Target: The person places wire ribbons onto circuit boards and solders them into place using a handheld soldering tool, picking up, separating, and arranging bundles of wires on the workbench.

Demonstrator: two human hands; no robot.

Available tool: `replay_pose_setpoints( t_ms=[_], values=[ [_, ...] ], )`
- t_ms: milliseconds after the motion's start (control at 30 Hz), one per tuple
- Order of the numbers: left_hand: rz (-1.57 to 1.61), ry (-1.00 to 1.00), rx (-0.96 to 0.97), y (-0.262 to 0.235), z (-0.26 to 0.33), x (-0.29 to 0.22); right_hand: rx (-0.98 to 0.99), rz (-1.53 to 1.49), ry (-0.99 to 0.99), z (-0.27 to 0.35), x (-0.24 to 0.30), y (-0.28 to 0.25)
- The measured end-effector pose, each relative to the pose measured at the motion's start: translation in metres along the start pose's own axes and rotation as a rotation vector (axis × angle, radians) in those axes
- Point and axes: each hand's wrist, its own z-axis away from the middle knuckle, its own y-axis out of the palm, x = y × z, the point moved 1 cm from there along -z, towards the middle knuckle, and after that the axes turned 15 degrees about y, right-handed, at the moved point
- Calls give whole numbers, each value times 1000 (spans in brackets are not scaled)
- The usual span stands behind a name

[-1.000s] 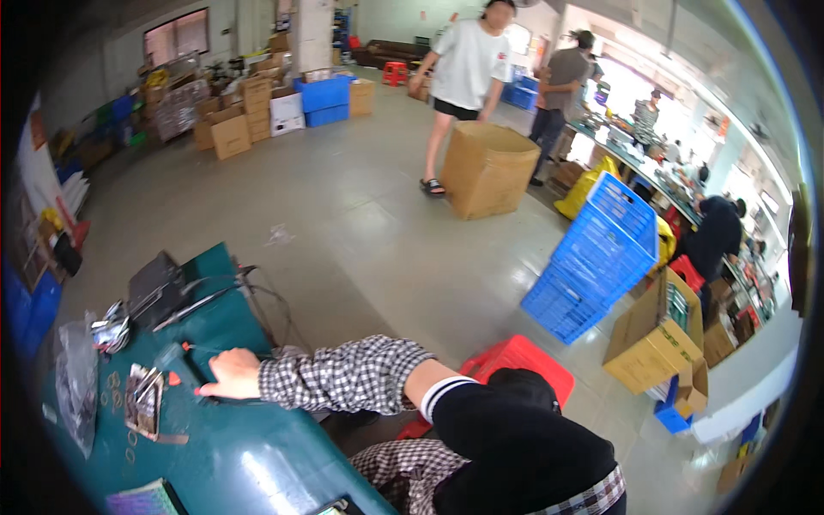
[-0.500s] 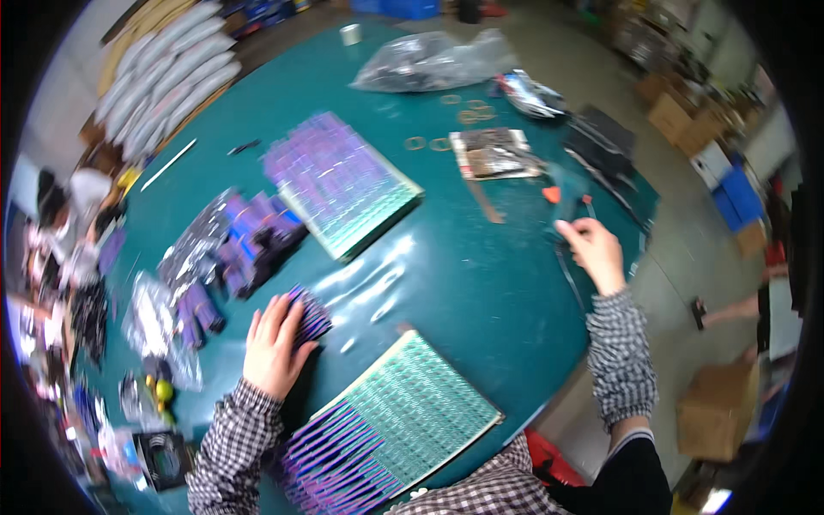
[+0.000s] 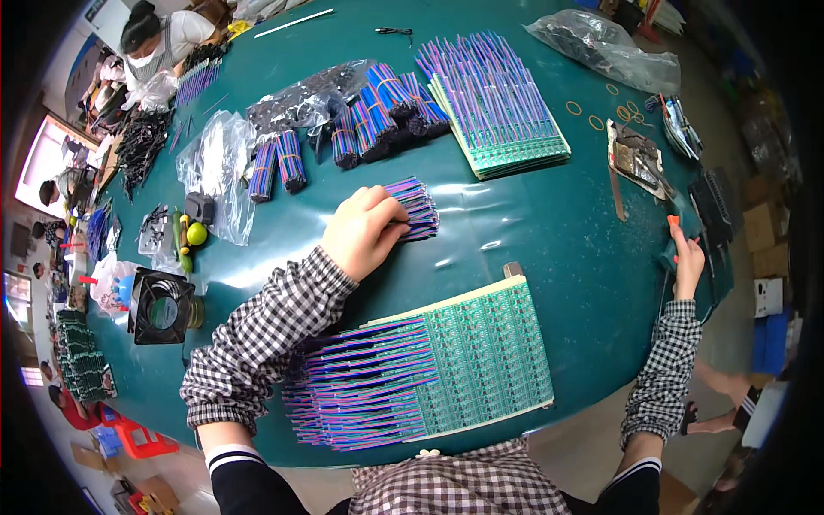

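My left hand [image 3: 365, 230] is curled over the left end of a loose bundle of purple, blue and black wires [image 3: 419, 209] lying on the table. Its fingertips are partly hidden. Far to the right, my right hand [image 3: 687, 266] is closed around the handle of a soldering iron [image 3: 675, 199], teal with an orange part. The iron's metal end lies by a small tray with dark, crusted contents [image 3: 633, 154]. In front of me is a green circuit board panel [image 3: 485, 360], with rows of purple and blue wires [image 3: 360, 386] across its left part.
Another stack of green panels [image 3: 519, 156] covered with wires lies beyond. Rubber-banded wire bundles [image 3: 373, 120] and plastic bags [image 3: 219, 176] are at the left back, near a black fan [image 3: 163, 307]. Rubber bands [image 3: 631, 112] lie at right. A person [image 3: 163, 43] works at the far left.
The view has turned, so the table items appear shifted. My left hand stays at the loose wires, its fingers now more curled. My right hand remains by the soldering iron.
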Motion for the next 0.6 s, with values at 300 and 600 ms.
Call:
replay_pose_setpoints(
  t_ms=[300,600],
  values=[
    [268,-270,-199,0,11,7,455,-1259,-37,112,6,-94],
    [764,-503,-217,-13,10,13,473,-1106,-184,147,15,-170]
  ],
)
